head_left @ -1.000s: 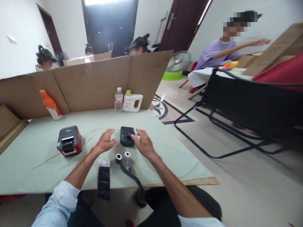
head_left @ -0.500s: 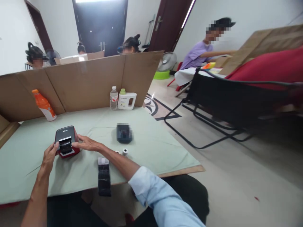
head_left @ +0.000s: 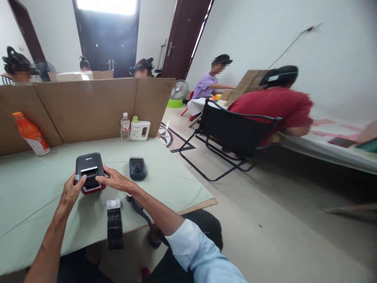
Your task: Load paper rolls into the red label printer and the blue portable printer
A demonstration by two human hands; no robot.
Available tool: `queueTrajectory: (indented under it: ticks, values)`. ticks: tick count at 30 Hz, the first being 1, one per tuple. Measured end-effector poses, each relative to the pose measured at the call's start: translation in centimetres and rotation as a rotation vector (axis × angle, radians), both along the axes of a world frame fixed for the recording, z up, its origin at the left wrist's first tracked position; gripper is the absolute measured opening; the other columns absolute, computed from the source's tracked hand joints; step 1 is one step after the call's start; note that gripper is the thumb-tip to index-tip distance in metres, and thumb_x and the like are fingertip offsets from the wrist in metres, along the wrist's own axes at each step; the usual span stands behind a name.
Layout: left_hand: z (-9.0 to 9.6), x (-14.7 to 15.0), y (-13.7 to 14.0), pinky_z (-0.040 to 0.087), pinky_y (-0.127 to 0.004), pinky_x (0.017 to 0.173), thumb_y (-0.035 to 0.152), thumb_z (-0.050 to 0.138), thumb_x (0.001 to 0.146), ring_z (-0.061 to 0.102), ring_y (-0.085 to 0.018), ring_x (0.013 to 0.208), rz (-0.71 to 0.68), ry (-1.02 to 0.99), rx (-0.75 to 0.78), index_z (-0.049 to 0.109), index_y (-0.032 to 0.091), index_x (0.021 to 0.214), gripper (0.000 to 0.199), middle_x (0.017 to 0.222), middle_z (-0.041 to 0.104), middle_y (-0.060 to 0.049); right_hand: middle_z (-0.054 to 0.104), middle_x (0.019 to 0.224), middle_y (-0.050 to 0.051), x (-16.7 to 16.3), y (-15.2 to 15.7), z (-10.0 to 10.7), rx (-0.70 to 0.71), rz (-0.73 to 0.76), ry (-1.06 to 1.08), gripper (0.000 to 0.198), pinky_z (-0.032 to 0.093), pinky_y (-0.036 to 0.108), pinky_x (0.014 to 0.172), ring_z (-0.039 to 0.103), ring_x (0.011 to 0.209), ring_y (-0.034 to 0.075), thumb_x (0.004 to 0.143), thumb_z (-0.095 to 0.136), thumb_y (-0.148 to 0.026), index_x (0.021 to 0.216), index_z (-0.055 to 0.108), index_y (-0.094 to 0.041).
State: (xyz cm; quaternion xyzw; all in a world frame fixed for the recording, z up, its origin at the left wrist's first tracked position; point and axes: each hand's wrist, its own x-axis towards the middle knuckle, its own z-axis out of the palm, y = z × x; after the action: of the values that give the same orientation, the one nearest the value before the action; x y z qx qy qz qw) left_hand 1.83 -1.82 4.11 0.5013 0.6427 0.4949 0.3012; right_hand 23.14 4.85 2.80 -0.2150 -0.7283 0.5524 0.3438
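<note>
A black-and-red label printer (head_left: 88,160) rests on the green cloth of the table, its slot side towards me. My left hand (head_left: 70,191) grips its left side, thumb at the front opening. On the right side, my right hand (head_left: 116,179) holds the printer with its thumb at the same opening. Dark, shiny material shows in the opening between both thumbs. Nearer to me, a black strip (head_left: 114,226) with a white end hangs over the table edge. A small roll (head_left: 129,197) lies partly behind my right forearm, and a dark ribbon (head_left: 143,213) runs down from beside it.
A dark device (head_left: 138,168), partly blurred out, lies right of the printer. Behind stand an orange bottle (head_left: 31,134), a clear water bottle (head_left: 125,127) and a white jug (head_left: 140,129) by a cardboard screen (head_left: 97,106). A person in red sits on a black chair (head_left: 232,125).
My view has swung right, bringing the person in red into sight. Both thumbs have moved inward over the printer's front opening. The dark ribbon by the roll now shows below my right forearm.
</note>
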Motion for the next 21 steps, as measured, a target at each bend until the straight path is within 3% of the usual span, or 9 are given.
queueTrajectory:
  ticks: [7, 11, 17, 21]
  values:
    - [-1.8, 3.9, 2.9, 0.058, -0.041, 0.09, 0.079, 0.074, 0.067, 0.072, -0.031, 0.098, -0.146, -0.004, -0.035, 0.067, 0.009, 0.129, 0.093, 0.11, 0.077, -0.013, 0.065, 0.143, 0.007, 4.5, 0.6, -1.3, -0.029, -0.088, 0.036, 0.072, 0.041, 0.046, 0.118, 0.056, 0.134, 0.03, 0.092, 0.067, -0.061, 0.15, 0.054, -0.021]
    - [-3.1, 3.1, 2.8, 0.055, -0.044, 0.1, 0.075, 0.073, 0.074, 0.069, -0.032, 0.113, -0.236, -0.016, -0.012, 0.064, 0.013, 0.137, 0.089, 0.126, 0.073, -0.014, 0.065, 0.145, 0.007, 5.3, 0.9, -2.5, -0.063, -0.06, 0.082, 0.069, 0.039, 0.047, 0.12, 0.055, 0.138, 0.03, 0.093, 0.065, -0.06, 0.149, 0.057, -0.021]
    - [-3.8, 0.8, 2.3, 0.06, -0.045, 0.091, 0.07, 0.074, 0.075, 0.071, -0.033, 0.111, -0.225, -0.037, -0.039, 0.064, 0.015, 0.14, 0.086, 0.128, 0.073, -0.014, 0.066, 0.145, 0.003, 6.8, 1.3, -3.6, -0.118, -0.089, 0.064, 0.057, 0.047, 0.051, 0.115, 0.058, 0.136, 0.031, 0.096, 0.062, -0.058, 0.143, 0.064, -0.027]
    - [-4.3, 0.3, 2.1, 0.06, -0.043, 0.094, 0.053, 0.078, 0.078, 0.068, -0.031, 0.12, -0.263, -0.001, 0.07, 0.065, 0.017, 0.14, 0.073, 0.143, 0.065, -0.017, 0.068, 0.142, 0.007, 7.1, 1.3, -3.9, -0.083, -0.037, 0.079, 0.057, 0.048, 0.05, 0.113, 0.064, 0.13, 0.031, 0.094, 0.067, -0.053, 0.143, 0.065, -0.024]
